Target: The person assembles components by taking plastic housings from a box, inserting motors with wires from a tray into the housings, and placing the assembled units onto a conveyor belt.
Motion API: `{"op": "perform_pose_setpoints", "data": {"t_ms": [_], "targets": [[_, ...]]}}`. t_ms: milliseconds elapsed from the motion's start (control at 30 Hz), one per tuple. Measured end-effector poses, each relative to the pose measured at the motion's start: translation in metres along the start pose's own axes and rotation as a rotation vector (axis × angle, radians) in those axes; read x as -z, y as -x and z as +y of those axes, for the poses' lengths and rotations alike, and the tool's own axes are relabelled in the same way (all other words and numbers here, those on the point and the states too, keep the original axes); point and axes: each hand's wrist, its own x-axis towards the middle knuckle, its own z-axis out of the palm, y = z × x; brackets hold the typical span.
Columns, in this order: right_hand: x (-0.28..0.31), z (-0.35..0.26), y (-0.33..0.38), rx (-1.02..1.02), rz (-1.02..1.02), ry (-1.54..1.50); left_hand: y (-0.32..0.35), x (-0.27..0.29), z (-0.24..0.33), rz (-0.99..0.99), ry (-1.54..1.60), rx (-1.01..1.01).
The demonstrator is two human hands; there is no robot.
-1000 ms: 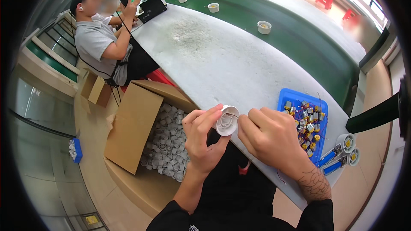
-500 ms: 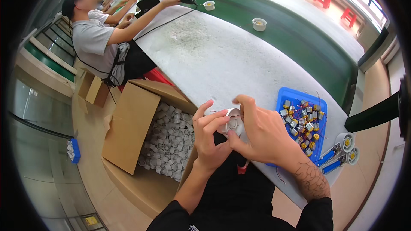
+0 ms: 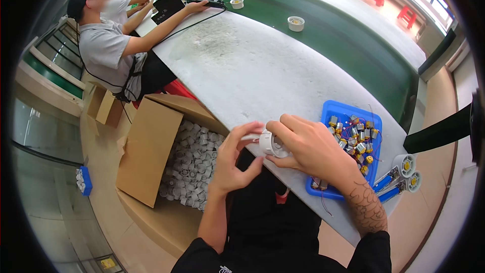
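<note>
White round plastic housing [image 3: 269, 143] sits between our hands, above the near edge of the pale worktable [image 3: 237, 78]. Our right hand [image 3: 314, 149] pinches it between thumb and fingers; our left hand [image 3: 233, 159] curves around its left side, though we cannot tell whether those fingertips press on it. Right of us lies a blue plastic tray [image 3: 329, 105] of small silver-and-yellow motors [image 3: 360, 147]; to our left, an open brown cardboard box [image 3: 146, 151] holds many small white plastic parts [image 3: 189, 172].
</note>
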Motion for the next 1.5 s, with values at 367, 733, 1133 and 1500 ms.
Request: {"op": "perform_pose_setpoints", "data": {"t_ms": [367, 733, 1133, 1500], "targets": [[-0.004, 0.015, 0.003, 0.013, -0.171, 0.011, 0.002, -0.002, -0.009, 0.160, 0.048, 0.328], [-0.007, 0.019, 0.002, -0.154, -0.245, -0.233, 0.008, -0.020, -0.017, 0.296, -0.063, 0.185], [-0.003, 0.022, -0.002, -0.128, -0.247, -0.378, 0.010, -0.014, -0.002, 0.239, -0.604, 0.050], [-0.003, 0.019, 0.001, -0.094, -0.143, -0.346, 0.016, -0.029, -0.011, 0.282, -0.274, 0.090]]}}
